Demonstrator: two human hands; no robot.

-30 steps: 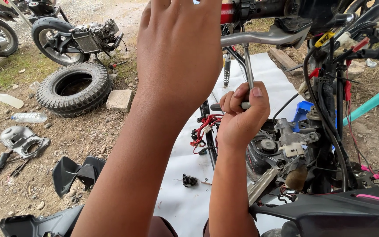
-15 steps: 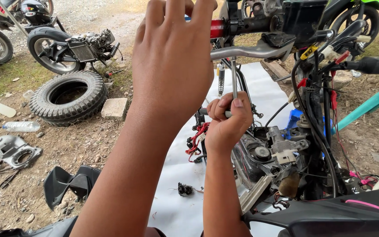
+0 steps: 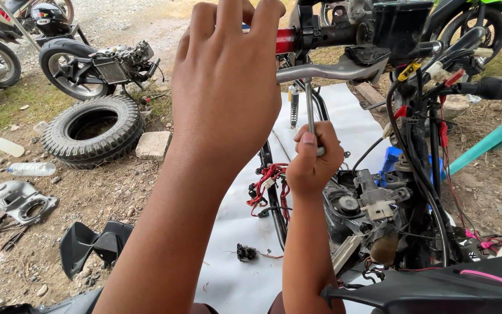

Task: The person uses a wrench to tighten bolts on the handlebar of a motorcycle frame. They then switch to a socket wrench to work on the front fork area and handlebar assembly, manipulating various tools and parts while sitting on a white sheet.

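Presently, the left hand (image 3: 228,93) is reaching up to the red handlebar grip (image 3: 284,40) of the stripped motorcycle; its fingers are curling over the top of that grip, though the fingertips are passing out of view and whether they are fully clamping it cannot be told. Just below the grip, the silver metal brake lever (image 3: 332,71) is projecting sideways. The right hand (image 3: 314,160) is sitting below that lever, closed in a fist around the lower end of a slim silver metal tool shaft (image 3: 310,107), thumb pressing on top. The shaft is standing near upright, its upper end meeting the underside of the lever; the exact contact point is too small to confirm.

Beside the right hand, away from the lever, a bundle of red wiring (image 3: 267,180) is hanging off the frame. Beneath the motorcycle, a white sheet (image 3: 245,273) is lying on the dirt, carrying a small black loose part (image 3: 245,252). Well apart from the lever, to the far side of the left forearm, a black rubber tyre (image 3: 93,131) is lying flat next to a grey stone block (image 3: 153,144), with a clear plastic bottle (image 3: 30,169) and a grey metal engine cover (image 3: 21,202) nearer the person.
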